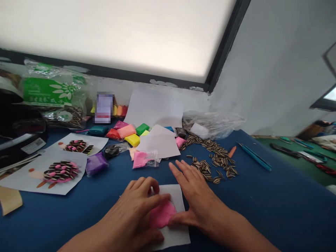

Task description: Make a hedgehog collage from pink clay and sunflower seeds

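Note:
A flattened piece of pink modelling clay (161, 215) lies on a white sheet of paper (180, 238) in front of me. My left hand (138, 206) is over the clay's left side, its index finger reaching across the top edge and its thumb low on the paper. Some of its fingers are bent, and nothing shows in its grip. From the right, my right hand (198, 199) has its thumb against the clay's edge. Its other fingers stretch forward beyond the paper, holding nothing. The left hand hides part of the clay and paper.
Sunflower seeds (210, 152) are scattered beyond my right hand, near a blue utility knife (254, 155). Packets of coloured clay (127, 131) lie ahead. At left are paper sheets with seed-and-clay hedgehogs (61, 171), a purple packet (96, 163) and a seed bag (55, 96).

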`<state>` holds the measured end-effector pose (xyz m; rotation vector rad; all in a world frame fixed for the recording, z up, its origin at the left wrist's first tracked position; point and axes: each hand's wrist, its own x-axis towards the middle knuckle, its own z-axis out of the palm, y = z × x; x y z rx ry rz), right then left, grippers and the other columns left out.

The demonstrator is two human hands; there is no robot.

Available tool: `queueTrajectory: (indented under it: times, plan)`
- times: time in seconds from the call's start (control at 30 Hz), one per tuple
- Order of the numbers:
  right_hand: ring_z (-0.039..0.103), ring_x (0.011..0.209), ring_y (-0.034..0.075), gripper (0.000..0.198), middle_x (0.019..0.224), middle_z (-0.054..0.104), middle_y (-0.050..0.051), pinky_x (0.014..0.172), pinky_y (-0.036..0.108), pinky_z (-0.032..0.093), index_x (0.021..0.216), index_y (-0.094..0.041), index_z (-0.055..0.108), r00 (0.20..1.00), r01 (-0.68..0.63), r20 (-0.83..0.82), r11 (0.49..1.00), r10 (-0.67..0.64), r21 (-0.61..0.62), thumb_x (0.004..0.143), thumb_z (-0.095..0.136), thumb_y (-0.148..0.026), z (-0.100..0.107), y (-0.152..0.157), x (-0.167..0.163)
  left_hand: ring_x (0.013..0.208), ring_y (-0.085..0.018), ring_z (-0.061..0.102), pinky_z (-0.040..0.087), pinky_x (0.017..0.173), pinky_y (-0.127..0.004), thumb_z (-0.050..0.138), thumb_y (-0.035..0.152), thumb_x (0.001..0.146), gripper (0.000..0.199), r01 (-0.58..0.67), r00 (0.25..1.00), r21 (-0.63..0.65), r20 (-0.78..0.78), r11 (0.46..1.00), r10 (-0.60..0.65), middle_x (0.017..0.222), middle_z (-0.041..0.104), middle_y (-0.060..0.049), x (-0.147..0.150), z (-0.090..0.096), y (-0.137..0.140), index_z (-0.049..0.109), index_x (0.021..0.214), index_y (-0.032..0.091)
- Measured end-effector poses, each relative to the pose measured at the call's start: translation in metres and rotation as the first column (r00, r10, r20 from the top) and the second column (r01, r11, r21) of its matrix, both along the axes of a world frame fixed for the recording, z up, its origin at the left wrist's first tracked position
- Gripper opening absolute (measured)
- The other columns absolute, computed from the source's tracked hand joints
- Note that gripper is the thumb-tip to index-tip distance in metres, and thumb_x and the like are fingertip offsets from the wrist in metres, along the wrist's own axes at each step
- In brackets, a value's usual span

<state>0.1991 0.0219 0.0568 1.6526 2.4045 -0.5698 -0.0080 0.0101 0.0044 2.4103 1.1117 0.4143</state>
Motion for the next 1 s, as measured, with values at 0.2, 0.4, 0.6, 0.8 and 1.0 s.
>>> queueTrajectory:
  times: [0.2, 0.4, 0.6, 0.8, 1.0]
  plan:
    - [0.008, 0.158, 0.032, 0.129, 0.170, 0.015, 0.020, 0.127, 0.050, 0.010, 0.165, -0.013, 0.015, 0.999, 0.018, -0.048, 0.999, -0.017, 0.027, 0.068, 0.094, -0.045, -0.004, 0.001, 0.000, 0.098, -0.030, 0.055, 0.041, 0.083, -0.041, 0.094, 0.014, 0.059, 0.083, -0.017, 0.999, -0.032, -0.037, 0.999, 0.016, 0.117, 0.055, -0.003, 0.003, 0.000, 0.002, 0.067, 0.132, 0.044]
    - [0.007, 0.158, 0.033, 0.129, 0.170, 0.015, 0.020, 0.126, 0.050, 0.009, 0.165, -0.011, 0.017, 0.998, 0.021, -0.057, 0.998, -0.018, 0.057, 0.068, 0.094, -0.047, 0.001, 0.001, 0.003, 0.094, -0.029, 0.054, 0.039, 0.080, -0.039, 0.096, 0.018, 0.056, 0.081, -0.005, 0.999, -0.029, -0.052, 1.000, 0.004, 0.113, 0.055, -0.002, 0.004, -0.005, 0.005, 0.069, 0.127, 0.047]
    - [0.002, 0.157, 0.038, 0.144, 0.170, 0.009, 0.024, 0.125, 0.055, 0.006, 0.165, -0.011, 0.016, 0.999, -0.007, -0.035, 0.996, 0.010, 0.093, 0.055, 0.100, -0.048, -0.003, 0.005, 0.009, 0.091, -0.028, 0.053, 0.037, 0.078, -0.038, 0.095, 0.018, 0.053, 0.082, -0.003, 0.997, 0.024, -0.078, 1.000, 0.005, 0.111, 0.053, -0.002, 0.007, -0.011, 0.007, 0.071, 0.125, 0.048]
    - [0.007, 0.157, 0.037, 0.136, 0.169, 0.016, 0.024, 0.125, 0.054, 0.009, 0.164, -0.012, 0.020, 0.999, -0.005, -0.031, 0.990, 0.010, 0.141, 0.059, 0.098, -0.048, -0.007, 0.008, 0.010, 0.088, -0.026, 0.052, 0.033, 0.075, -0.035, 0.094, 0.015, 0.050, 0.079, 0.039, 0.996, 0.065, -0.077, 0.997, -0.034, 0.110, 0.052, 0.000, 0.007, -0.017, 0.007, 0.073, 0.117, 0.051]
    - [0.008, 0.157, 0.038, 0.138, 0.169, 0.017, 0.025, 0.125, 0.055, 0.011, 0.164, -0.012, 0.021, 0.999, -0.005, -0.037, 0.992, 0.010, 0.128, 0.057, 0.100, -0.048, -0.004, 0.008, 0.013, 0.089, -0.026, 0.053, 0.037, 0.076, -0.034, 0.088, 0.018, 0.055, 0.076, 0.045, 0.998, 0.115, -0.056, 0.992, -0.038, 0.113, 0.054, -0.001, 0.003, -0.020, 0.006, 0.071, 0.122, 0.049]
